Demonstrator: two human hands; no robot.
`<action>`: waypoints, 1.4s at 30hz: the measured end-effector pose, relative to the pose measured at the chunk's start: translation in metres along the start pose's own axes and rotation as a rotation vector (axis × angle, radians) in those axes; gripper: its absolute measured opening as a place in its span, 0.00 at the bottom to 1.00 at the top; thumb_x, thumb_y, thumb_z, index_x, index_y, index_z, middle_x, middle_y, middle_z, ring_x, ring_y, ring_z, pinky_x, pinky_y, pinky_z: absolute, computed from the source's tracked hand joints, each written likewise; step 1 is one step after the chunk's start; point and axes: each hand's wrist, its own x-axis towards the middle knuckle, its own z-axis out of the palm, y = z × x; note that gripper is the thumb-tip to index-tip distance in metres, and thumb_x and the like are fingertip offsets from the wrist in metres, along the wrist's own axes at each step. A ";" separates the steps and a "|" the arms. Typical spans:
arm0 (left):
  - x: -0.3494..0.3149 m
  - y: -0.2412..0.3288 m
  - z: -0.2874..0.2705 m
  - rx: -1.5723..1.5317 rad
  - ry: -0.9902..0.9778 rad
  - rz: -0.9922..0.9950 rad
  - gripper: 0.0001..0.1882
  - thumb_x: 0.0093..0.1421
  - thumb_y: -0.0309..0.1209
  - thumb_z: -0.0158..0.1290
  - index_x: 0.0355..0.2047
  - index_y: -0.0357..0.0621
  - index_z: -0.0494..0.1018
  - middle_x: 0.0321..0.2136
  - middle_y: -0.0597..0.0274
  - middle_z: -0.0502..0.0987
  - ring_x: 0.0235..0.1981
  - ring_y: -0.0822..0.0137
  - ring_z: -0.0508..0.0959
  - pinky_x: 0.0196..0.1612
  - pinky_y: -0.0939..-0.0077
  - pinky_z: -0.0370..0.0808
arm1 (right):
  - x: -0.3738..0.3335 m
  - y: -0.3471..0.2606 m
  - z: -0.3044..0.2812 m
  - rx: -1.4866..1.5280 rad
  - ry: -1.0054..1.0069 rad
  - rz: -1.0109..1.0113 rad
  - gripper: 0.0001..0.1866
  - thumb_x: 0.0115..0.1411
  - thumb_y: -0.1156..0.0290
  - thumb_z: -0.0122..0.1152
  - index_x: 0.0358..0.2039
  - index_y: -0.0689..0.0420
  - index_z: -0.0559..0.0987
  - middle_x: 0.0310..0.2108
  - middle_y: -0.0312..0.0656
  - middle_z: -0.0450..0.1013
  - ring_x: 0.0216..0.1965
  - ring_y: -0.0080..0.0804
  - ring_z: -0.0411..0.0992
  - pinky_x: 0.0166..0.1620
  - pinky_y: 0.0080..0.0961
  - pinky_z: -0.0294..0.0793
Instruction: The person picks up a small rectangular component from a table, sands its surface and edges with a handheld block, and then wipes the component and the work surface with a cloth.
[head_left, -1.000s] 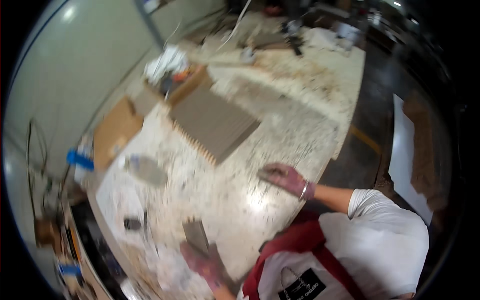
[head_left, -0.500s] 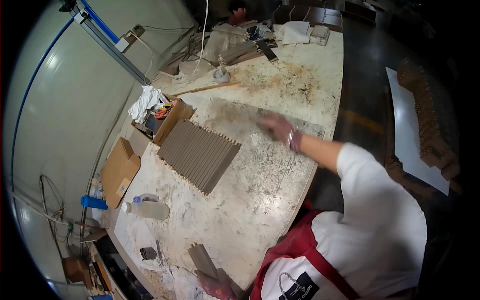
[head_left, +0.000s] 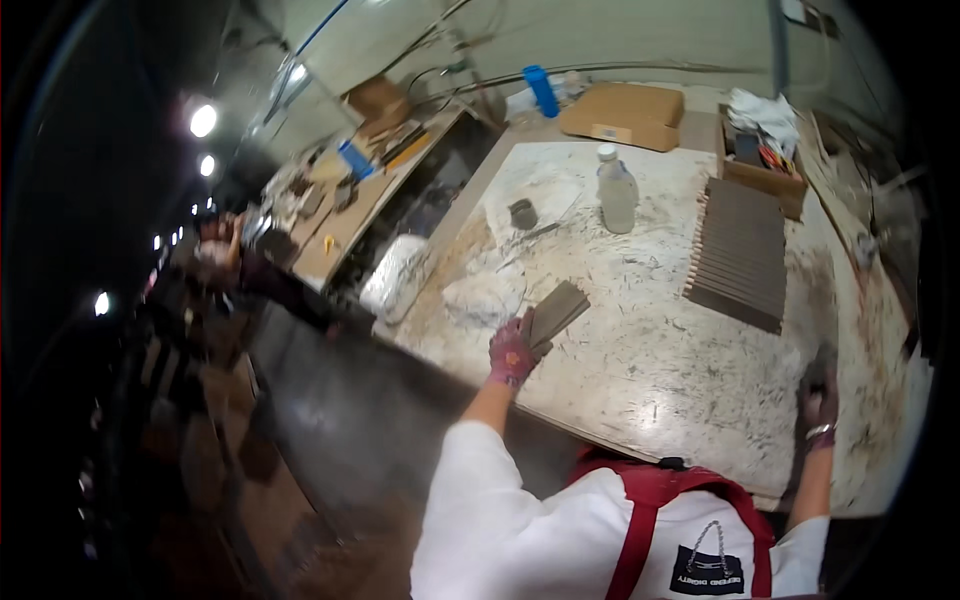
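My left hand (head_left: 513, 352), in a patterned reddish glove, grips the near end of a short stack of flat grey-brown strips (head_left: 560, 308) by the table's near left edge. At the right side of the table is my right hand (head_left: 820, 400), gloved and wearing a bracelet at the wrist. Its fingers are dark and smeared, so I cannot make out whether they hold anything. Beyond it lies a neat row of similar grey-brown strips (head_left: 738, 255), packed side by side with small light pegs along their left ends.
A capped bottle (head_left: 617, 195) of cloudy liquid stands on the worn white table (head_left: 640, 350). Near it sit a small dark roll (head_left: 523, 213) and a crumpled white cloth or bag (head_left: 485, 290). Behind are a flat cardboard box (head_left: 625, 113) and an open tool box (head_left: 760, 178). Another person (head_left: 235, 250) is far left.
My view has swung left, bringing the side bench and the other person into sight. The left hand and its strips show fully now. My right hand appears lower, near the table's right side.
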 end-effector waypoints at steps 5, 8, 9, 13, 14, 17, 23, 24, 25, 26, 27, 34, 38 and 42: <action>0.004 0.008 -0.010 0.083 -0.119 0.014 0.43 0.48 0.57 0.58 0.62 0.57 0.58 0.46 0.56 0.70 0.46 0.54 0.72 0.50 0.59 0.68 | 0.010 0.013 -0.037 -0.297 -0.137 -0.147 0.16 0.62 0.62 0.56 0.49 0.52 0.74 0.45 0.33 0.73 0.44 0.26 0.69 0.44 0.27 0.73; 0.004 0.011 -0.017 0.082 -0.154 0.003 0.44 0.48 0.55 0.58 0.62 0.55 0.58 0.47 0.54 0.70 0.47 0.53 0.72 0.50 0.59 0.68 | 0.012 0.017 -0.039 -0.017 -0.189 0.026 0.17 0.63 0.63 0.54 0.51 0.55 0.73 0.47 0.35 0.73 0.46 0.29 0.69 0.47 0.27 0.73; 0.005 0.013 -0.020 0.061 -0.167 0.014 0.44 0.48 0.55 0.59 0.62 0.53 0.58 0.48 0.53 0.70 0.48 0.52 0.72 0.51 0.57 0.68 | 0.015 0.017 -0.035 -0.025 -0.152 0.055 0.17 0.63 0.63 0.54 0.51 0.55 0.73 0.47 0.35 0.73 0.46 0.29 0.69 0.47 0.27 0.73; 0.008 0.045 -0.034 0.115 0.149 0.263 0.39 0.51 0.51 0.58 0.60 0.51 0.61 0.52 0.52 0.68 0.51 0.53 0.70 0.53 0.59 0.67 | 0.015 0.022 -0.019 0.021 -0.057 0.083 0.17 0.64 0.63 0.52 0.52 0.54 0.73 0.48 0.36 0.73 0.46 0.30 0.69 0.48 0.28 0.73; 0.010 0.061 -0.035 0.046 0.153 0.320 0.38 0.52 0.48 0.57 0.62 0.51 0.59 0.54 0.53 0.66 0.53 0.52 0.68 0.54 0.58 0.66 | 0.015 0.024 -0.012 -0.011 -0.098 0.085 0.17 0.64 0.63 0.52 0.52 0.55 0.73 0.48 0.36 0.73 0.47 0.29 0.69 0.48 0.28 0.73; 0.011 0.125 -0.029 -0.168 0.129 0.463 0.35 0.55 0.40 0.54 0.63 0.52 0.58 0.58 0.53 0.61 0.56 0.51 0.64 0.56 0.56 0.63 | 0.009 0.036 0.009 -0.179 -0.126 0.047 0.18 0.63 0.66 0.54 0.53 0.56 0.72 0.46 0.37 0.73 0.44 0.28 0.70 0.48 0.26 0.72; 0.024 0.240 0.021 -0.428 -0.117 0.732 0.32 0.49 0.30 0.55 0.57 0.39 0.64 0.56 0.46 0.66 0.56 0.50 0.66 0.58 0.58 0.63 | -0.035 0.055 0.027 -1.251 -0.234 -0.585 0.23 0.56 0.74 0.60 0.53 0.57 0.70 0.45 0.39 0.72 0.44 0.30 0.71 0.50 0.28 0.70; 0.021 0.254 0.028 -0.418 -0.094 0.780 0.35 0.47 0.32 0.56 0.58 0.40 0.63 0.58 0.48 0.64 0.58 0.49 0.64 0.58 0.56 0.61 | -0.038 0.052 0.030 -0.681 -0.173 -0.222 0.21 0.57 0.70 0.60 0.52 0.56 0.71 0.43 0.39 0.72 0.42 0.29 0.71 0.49 0.28 0.70; 0.020 0.265 0.034 -0.346 -0.094 0.837 0.35 0.49 0.36 0.55 0.59 0.41 0.62 0.59 0.50 0.63 0.59 0.48 0.62 0.58 0.54 0.60 | -0.041 0.048 0.033 -0.085 -0.199 0.056 0.19 0.59 0.67 0.59 0.51 0.55 0.71 0.41 0.38 0.72 0.41 0.28 0.71 0.47 0.28 0.71; 0.019 0.275 0.038 -0.311 -0.089 0.852 0.36 0.49 0.38 0.55 0.59 0.41 0.61 0.59 0.51 0.62 0.60 0.48 0.61 0.59 0.54 0.59 | -0.048 0.047 0.034 -0.113 -0.158 0.058 0.19 0.59 0.64 0.59 0.50 0.54 0.71 0.41 0.37 0.72 0.41 0.27 0.71 0.46 0.28 0.71; 0.019 0.284 0.043 -0.254 -0.082 0.871 0.37 0.49 0.40 0.55 0.59 0.41 0.61 0.60 0.51 0.61 0.60 0.47 0.60 0.60 0.53 0.57 | -0.053 0.042 0.034 -0.125 -0.209 0.013 0.18 0.60 0.61 0.58 0.49 0.53 0.72 0.40 0.36 0.72 0.40 0.27 0.71 0.45 0.28 0.71; 0.041 0.302 0.046 -0.095 -0.037 0.837 0.34 0.52 0.42 0.55 0.59 0.46 0.63 0.61 0.53 0.60 0.61 0.49 0.59 0.62 0.52 0.53 | -0.073 0.034 0.018 -0.069 -0.064 0.004 0.22 0.62 0.64 0.57 0.55 0.53 0.68 0.48 0.36 0.69 0.47 0.30 0.68 0.49 0.33 0.69; 0.045 0.299 0.042 -0.107 -0.163 0.806 0.39 0.48 0.37 0.61 0.61 0.49 0.60 0.55 0.52 0.64 0.58 0.52 0.62 0.59 0.53 0.57 | -0.075 0.037 0.009 -0.038 -0.024 -0.041 0.22 0.61 0.64 0.58 0.55 0.53 0.69 0.48 0.36 0.69 0.47 0.29 0.68 0.50 0.34 0.69; 0.048 0.311 0.046 -0.300 -0.144 1.015 0.34 0.51 0.38 0.59 0.58 0.47 0.64 0.50 0.50 0.68 0.53 0.51 0.66 0.55 0.58 0.64 | -0.083 0.040 0.021 -0.117 -0.014 -0.079 0.21 0.60 0.63 0.59 0.53 0.53 0.70 0.47 0.37 0.70 0.47 0.30 0.67 0.50 0.33 0.68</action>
